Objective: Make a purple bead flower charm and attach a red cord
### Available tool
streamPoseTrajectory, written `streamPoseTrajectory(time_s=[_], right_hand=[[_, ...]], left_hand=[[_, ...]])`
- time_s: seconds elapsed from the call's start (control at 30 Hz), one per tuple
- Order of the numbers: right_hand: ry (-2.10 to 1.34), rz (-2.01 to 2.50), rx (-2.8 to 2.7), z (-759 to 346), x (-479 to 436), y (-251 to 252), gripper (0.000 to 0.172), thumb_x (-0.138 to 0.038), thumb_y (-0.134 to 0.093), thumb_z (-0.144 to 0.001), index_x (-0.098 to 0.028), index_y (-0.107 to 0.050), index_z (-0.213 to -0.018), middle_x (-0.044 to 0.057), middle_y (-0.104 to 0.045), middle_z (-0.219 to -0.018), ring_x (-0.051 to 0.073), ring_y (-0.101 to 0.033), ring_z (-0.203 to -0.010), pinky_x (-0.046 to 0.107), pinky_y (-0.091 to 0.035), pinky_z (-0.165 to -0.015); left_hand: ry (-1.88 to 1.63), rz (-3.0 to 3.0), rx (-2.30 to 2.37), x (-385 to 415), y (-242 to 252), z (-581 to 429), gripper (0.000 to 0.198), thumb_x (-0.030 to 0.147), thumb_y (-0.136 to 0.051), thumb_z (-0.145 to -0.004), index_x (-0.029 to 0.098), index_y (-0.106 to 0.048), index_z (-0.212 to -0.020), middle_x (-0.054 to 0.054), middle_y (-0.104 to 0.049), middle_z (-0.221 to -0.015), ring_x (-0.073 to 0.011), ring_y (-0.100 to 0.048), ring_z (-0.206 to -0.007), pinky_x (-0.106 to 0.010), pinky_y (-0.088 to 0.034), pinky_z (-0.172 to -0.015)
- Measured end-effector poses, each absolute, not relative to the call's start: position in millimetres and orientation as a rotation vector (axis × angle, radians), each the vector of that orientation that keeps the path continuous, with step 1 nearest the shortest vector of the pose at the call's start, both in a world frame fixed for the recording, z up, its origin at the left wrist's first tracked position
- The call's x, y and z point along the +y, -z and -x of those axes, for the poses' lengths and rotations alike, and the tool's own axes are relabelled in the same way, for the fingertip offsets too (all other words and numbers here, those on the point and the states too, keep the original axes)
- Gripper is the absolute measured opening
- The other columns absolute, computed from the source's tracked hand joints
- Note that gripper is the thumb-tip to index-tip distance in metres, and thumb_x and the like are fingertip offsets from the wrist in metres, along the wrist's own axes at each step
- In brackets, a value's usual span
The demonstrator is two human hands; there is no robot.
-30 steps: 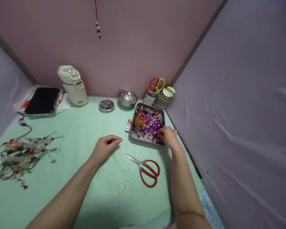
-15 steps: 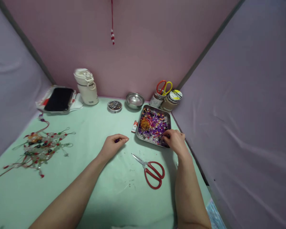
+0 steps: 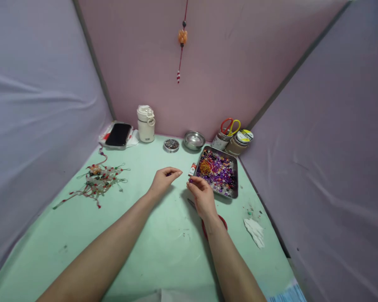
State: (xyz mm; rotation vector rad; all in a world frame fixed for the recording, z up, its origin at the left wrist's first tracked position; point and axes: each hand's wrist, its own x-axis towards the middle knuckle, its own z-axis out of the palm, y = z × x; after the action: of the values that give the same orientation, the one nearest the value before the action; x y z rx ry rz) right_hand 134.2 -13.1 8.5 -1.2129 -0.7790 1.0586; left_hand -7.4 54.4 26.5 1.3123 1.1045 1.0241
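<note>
My left hand [image 3: 163, 181] is closed in a pinch above the table, with a small dark purple bead [image 3: 169, 174] partly showing between thumb and fingers. Opposite it, my right hand [image 3: 203, 197] pinches a purple bead [image 3: 190, 180] at its fingertips, a short gap from the left fingertips. Just right of that hand lies a metal tray [image 3: 237, 184] of mixed purple, clear, orange and dark beads with a coil of orange cord [image 3: 206, 167]. Scissors with red handles [image 3: 224, 222] lie partly hidden under my right forearm.
Beaded strings [image 3: 101, 180] lie in a heap at left. Along the back stand a phone [image 3: 119, 134], a white bottle [image 3: 145, 128], a round tin [image 3: 171, 145], a steel bowl [image 3: 194, 140] and jars [image 3: 237, 144]. A crumpled tissue [image 3: 254, 232] lies at right; a beaded string [image 3: 182, 37] hangs behind.
My right hand has left the bead tray and moved left towards my left hand, now with a purple bead. The view has shifted, showing more of the hanging string and the tissue.
</note>
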Motion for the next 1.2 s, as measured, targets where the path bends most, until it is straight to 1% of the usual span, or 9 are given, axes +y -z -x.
streamPoseTrajectory(time_s=[0.07, 0.2, 0.37, 0.53, 0.67, 0.77, 0.9, 1.03, 1.2], right_hand=[[-1.096, 1.148, -0.707, -128, -12, -5, 0.032, -0.031, -0.077, -0.063, -0.02, -0.065, -0.09, 0.003, -0.067, -0.093, 0.014, -0.06, -0.078, 0.031, -0.05, -0.076], [-1.123, 1.111, -0.686, -125, -15, -2, 0.032, -0.03, -0.078, -0.061, -0.02, -0.065, -0.088, 0.003, -0.065, -0.091, 0.014, -0.059, -0.077, 0.03, -0.05, -0.074], [-1.124, 1.105, -0.69, -122, -20, -1, 0.036, -0.03, -0.078, -0.06, -0.021, -0.062, -0.092, 0.003, -0.066, -0.091, 0.016, -0.062, -0.081, 0.034, -0.051, -0.08], [-1.125, 1.158, -0.738, -120, -20, 0, 0.032, -0.031, -0.078, -0.061, -0.02, -0.061, -0.084, 0.003, -0.067, -0.089, 0.016, -0.063, -0.08, 0.034, -0.051, -0.08], [-1.122, 1.164, -0.741, -121, -19, 4, 0.03, -0.03, -0.078, -0.062, -0.02, -0.061, -0.085, 0.003, -0.067, -0.089, 0.016, -0.063, -0.08, 0.033, -0.05, -0.08], [-1.099, 1.18, -0.752, -121, -20, 7, 0.029, -0.029, -0.077, -0.063, -0.019, -0.062, -0.086, 0.002, -0.067, -0.088, 0.015, -0.062, -0.08, 0.033, -0.05, -0.08], [-1.074, 1.21, -0.764, -122, -21, 9, 0.029, -0.029, -0.078, -0.063, -0.02, -0.063, -0.086, 0.002, -0.067, -0.087, 0.015, -0.061, -0.078, 0.031, -0.049, -0.078], [-1.051, 1.22, -0.765, -124, -22, 9, 0.028, -0.029, -0.078, -0.064, -0.02, -0.063, -0.085, 0.001, -0.067, -0.086, 0.014, -0.062, -0.078, 0.031, -0.049, -0.078], [-1.058, 1.234, -0.748, -125, -22, 9, 0.029, -0.029, -0.078, -0.063, -0.019, -0.063, -0.086, 0.002, -0.067, -0.086, 0.014, -0.061, -0.077, 0.03, -0.049, -0.077]], left_hand=[[-1.056, -1.359, 1.128, 49, -32, 13, 0.032, 0.046, -0.071, -0.067, 0.016, -0.073, -0.076, -0.004, -0.069, -0.073, -0.0145, -0.054, -0.066, -0.027, -0.043, -0.065], [-1.107, -1.417, 1.196, 27, -31, 21, 0.027, 0.043, -0.069, -0.071, 0.017, -0.073, -0.075, -0.004, -0.07, -0.075, -0.0153, -0.055, -0.069, -0.027, -0.043, -0.066], [-1.185, -1.381, 1.284, 8, -14, 18, 0.027, 0.043, -0.065, -0.074, 0.018, -0.072, -0.077, -0.003, -0.07, -0.073, -0.0152, -0.056, -0.066, -0.027, -0.043, -0.064], [-1.233, -1.425, 1.306, 11, -2, 19, 0.027, 0.044, -0.064, -0.077, 0.018, -0.072, -0.08, -0.003, -0.069, -0.073, -0.0151, -0.055, -0.066, -0.027, -0.042, -0.063], [-1.274, -1.573, 1.274, 10, -2, 21, 0.026, 0.041, -0.06, -0.082, 0.018, -0.072, -0.08, -0.003, -0.066, -0.072, -0.0131, -0.05, -0.061, -0.027, -0.04, -0.06], [-1.282, -1.68, 1.247, 6, -3, 20, 0.025, 0.039, -0.058, -0.084, 0.019, -0.072, -0.08, -0.002, -0.062, -0.067, -0.0123, -0.047, -0.058, -0.026, -0.038, -0.059], [-1.252, -1.755, 1.253, 4, -1, 17, 0.024, 0.038, -0.056, -0.086, 0.021, -0.072, -0.081, 0.0, -0.057, -0.063, -0.0123, -0.046, -0.057, -0.026, -0.039, -0.06], [-1.235, -1.773, 1.273, 4, 2, 16, 0.025, 0.039, -0.056, -0.086, 0.021, -0.072, -0.08, -0.001, -0.057, -0.064, -0.0124, -0.046, -0.058, -0.026, -0.039, -0.06], [-1.296, -1.791, 1.214, 4, 6, 16, 0.022, 0.035, -0.057, -0.087, 0.019, -0.071, -0.081, 0.0, -0.057, -0.063, -0.0111, -0.046, -0.057, -0.024, -0.038, -0.059]])
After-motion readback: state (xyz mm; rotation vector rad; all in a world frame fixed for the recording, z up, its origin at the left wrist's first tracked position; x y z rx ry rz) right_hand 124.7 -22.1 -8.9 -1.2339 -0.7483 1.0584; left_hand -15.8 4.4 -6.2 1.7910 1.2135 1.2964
